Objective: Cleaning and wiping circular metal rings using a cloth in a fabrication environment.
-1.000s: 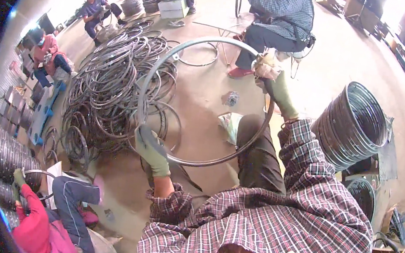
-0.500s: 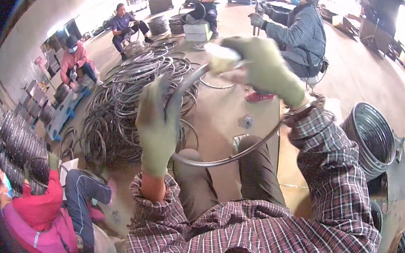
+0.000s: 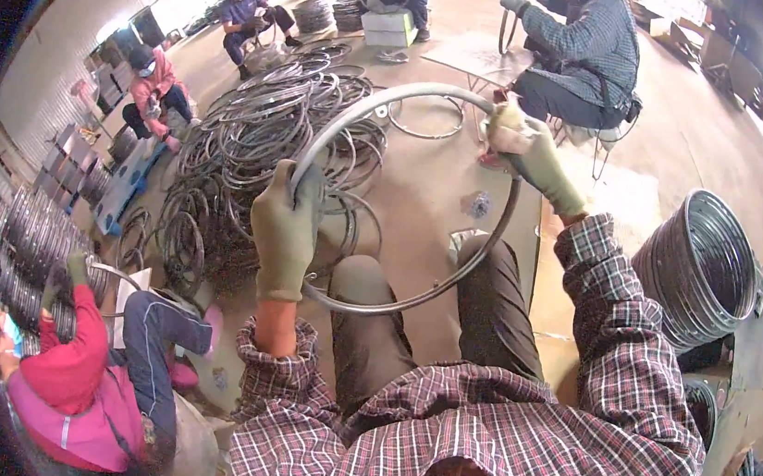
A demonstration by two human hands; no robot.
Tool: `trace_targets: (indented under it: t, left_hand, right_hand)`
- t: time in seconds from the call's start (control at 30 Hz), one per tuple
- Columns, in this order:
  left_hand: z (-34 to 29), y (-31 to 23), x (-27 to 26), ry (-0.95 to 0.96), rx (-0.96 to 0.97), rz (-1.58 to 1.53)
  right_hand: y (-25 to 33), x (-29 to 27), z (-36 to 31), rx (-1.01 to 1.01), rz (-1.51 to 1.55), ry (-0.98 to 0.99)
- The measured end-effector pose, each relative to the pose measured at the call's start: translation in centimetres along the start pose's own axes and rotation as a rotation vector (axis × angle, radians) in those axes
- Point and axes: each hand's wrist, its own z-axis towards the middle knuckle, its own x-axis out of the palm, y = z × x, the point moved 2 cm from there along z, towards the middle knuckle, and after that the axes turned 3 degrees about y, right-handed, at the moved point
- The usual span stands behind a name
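Note:
I hold up a grey metal wheel rim [image 3: 349, 118] in front of my knees, its hoop facing me at a tilt. My gloved left hand [image 3: 284, 232] is closed around the rim's left side. At the upper right, my gloved right hand [image 3: 542, 169] pinches a pale cloth [image 3: 510, 129] against the rim. The fingertips of that hand are partly hidden by the cloth. The rim's lower arc passes over my thighs.
A large heap of loose rims [image 3: 256, 146] lies on the floor ahead, left of centre. Stacked rims [image 3: 703, 272] stand at my right. A co-worker in pink [image 3: 87, 384] sits close on my left, another in a checked jacket [image 3: 583, 50] ahead right. A blue pallet [image 3: 131, 184] lies far left.
My right hand, with the cloth, has moved right and down along the rim. The rim has turned to show more of its full circle. My left hand keeps its grip.

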Motion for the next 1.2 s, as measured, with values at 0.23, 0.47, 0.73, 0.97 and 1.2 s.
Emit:
trace_targets:
  t: [0.23,0.47,0.73,0.97,1.2]
  left_hand:
    - [1.0,-3.8,-0.4,-0.075,0.222,0.18]
    - [0.4,-3.4,-1.1,-0.022,0.042,0.002]
    - [0.9,-4.3,-0.2,-0.032,0.216,0.155]
    - [0.6,-1.8,-0.1,-0.067,0.099,0.029]
    - [-1.1,0.8,-1.1,-0.107,0.159,0.09]
  right_hand:
    - [12.8,8.6,4.9,-0.745,-0.965,-0.145]
    - [3.9,2.8,-0.6,-0.253,-0.295,-0.288]
    - [13.7,9.1,3.4,-0.645,-0.845,-0.21]
    - [-6.3,0.0,-4.1,-0.157,-0.142,-0.303]
    - [-1.3,2.2,-5.0,-0.018,-0.106,-0.423]
